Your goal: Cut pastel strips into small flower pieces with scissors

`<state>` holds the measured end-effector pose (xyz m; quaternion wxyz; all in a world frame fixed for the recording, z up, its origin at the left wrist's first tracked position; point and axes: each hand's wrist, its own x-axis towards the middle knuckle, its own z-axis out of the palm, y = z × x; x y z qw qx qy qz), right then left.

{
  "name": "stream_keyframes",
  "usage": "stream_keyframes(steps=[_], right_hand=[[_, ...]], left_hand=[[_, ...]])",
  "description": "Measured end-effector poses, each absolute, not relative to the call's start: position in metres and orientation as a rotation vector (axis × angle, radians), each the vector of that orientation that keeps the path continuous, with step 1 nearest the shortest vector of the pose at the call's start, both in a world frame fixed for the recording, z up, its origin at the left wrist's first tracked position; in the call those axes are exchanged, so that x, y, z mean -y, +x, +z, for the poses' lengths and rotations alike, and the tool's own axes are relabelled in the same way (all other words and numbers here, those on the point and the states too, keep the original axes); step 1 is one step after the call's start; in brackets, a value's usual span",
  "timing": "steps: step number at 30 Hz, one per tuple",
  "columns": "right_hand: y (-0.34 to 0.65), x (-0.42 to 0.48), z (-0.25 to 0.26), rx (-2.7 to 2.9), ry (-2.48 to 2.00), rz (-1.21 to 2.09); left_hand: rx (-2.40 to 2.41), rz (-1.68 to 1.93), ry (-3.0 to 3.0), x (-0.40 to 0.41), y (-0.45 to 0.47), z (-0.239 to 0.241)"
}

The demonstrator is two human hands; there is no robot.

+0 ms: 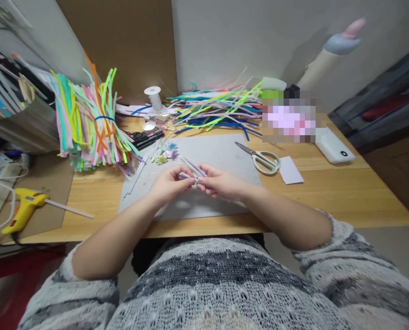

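Thin pale stems (pixel 192 165) are pinched between the thumb and fingers of the left hand (pixel 173 182) and, just beside it, the right hand (pixel 221 180), the two nearly touching; what is gripped where the fingertips meet is too small and blurred to be told. Both hands are presumably brought together so that the stems can be steadied by one and worked by the other. The stems are held just above a grey mat (pixel 194 206), by which the worktop (pixel 335 197) is probably protected. Small flower shapes (pixel 163 155) are gathered on the mat just beyond the left hand, perhaps to be kept in sight yet out of the way. Beyond the right hand and to its right, scissors (pixel 264 161) are laid across the mat's edge, their handles turned to that side, likely for an easy pick-up, with white paper (pixel 291 170) beside them. Farther past both hands, a loose heap of coloured pipe cleaners (pixel 221 110) is spread, and a white spool (pixel 154 98) is stood upright. Beyond the left hand, a bundle of pipe cleaners (pixel 87 119) is bound by a blue tie (pixel 104 118), seemingly for tidiness. Well left of that hand, a yellow glue gun (pixel 24 207) is rested on a brown board (pixel 51 183), possibly to catch drips.
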<state>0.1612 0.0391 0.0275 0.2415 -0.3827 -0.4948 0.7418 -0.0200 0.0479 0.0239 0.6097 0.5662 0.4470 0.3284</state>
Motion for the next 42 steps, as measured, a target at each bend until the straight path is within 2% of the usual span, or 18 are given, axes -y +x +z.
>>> stream_keyframes(steps=[4, 8, 10, 14, 17, 19, 23, 25, 30, 33, 36, 39, 42], right_hand=[[0.175, -0.065, 0.033, 1.692, -1.077, 1.842], [0.186, -0.098, 0.028, 2.004, -1.160, 1.430], [0.195, -0.111, 0.022, 1.960, -1.348, 1.170], [0.220, -0.120, 0.015, 1.696, -1.616, 0.446], [0.228, -0.114, 0.012, 1.614, -1.554, 0.224], [0.221, -0.110, 0.009, 1.562, -1.452, 0.369], [0.195, -0.104, 0.003, 1.367, -1.185, 0.923], [0.184, -0.097, 0.005, 1.298, -1.052, 1.090], [0.162, -0.065, 0.014, 1.177, -0.903, 1.340], [0.153, -0.051, 0.015, 1.144, -0.913, 1.531], [0.153, -0.050, 0.014, 1.198, -0.873, 1.582], [0.161, -0.057, 0.013, 1.256, -0.914, 1.485], [0.167, -0.065, 0.010, 1.192, -0.948, 1.563]], left_hand=[[-1.091, 0.653, 1.464, -0.068, -0.014, 0.035], [-1.158, 0.628, 1.672, -0.103, 0.002, 0.033], [-1.247, 0.663, 1.727, -0.121, 0.013, 0.028], [-1.416, 0.715, 1.797, -0.146, 0.029, 0.013], [-1.483, 0.785, 1.894, -0.150, 0.033, 0.004], [-1.503, 0.792, 1.966, -0.149, 0.033, 0.000], [-1.474, 0.783, 2.067, -0.140, 0.032, 0.005], [-1.405, 0.809, 2.022, -0.128, 0.032, 0.012], [-0.960, 0.775, 1.351, -0.078, 0.031, 0.029], [-0.819, 0.711, 1.172, -0.055, 0.026, 0.029], [-0.880, 0.651, 1.223, -0.049, 0.016, 0.025], [-1.076, 0.683, 1.591, -0.054, 0.000, 0.026], [-1.238, 0.555, 1.885, -0.057, -0.014, 0.030]])
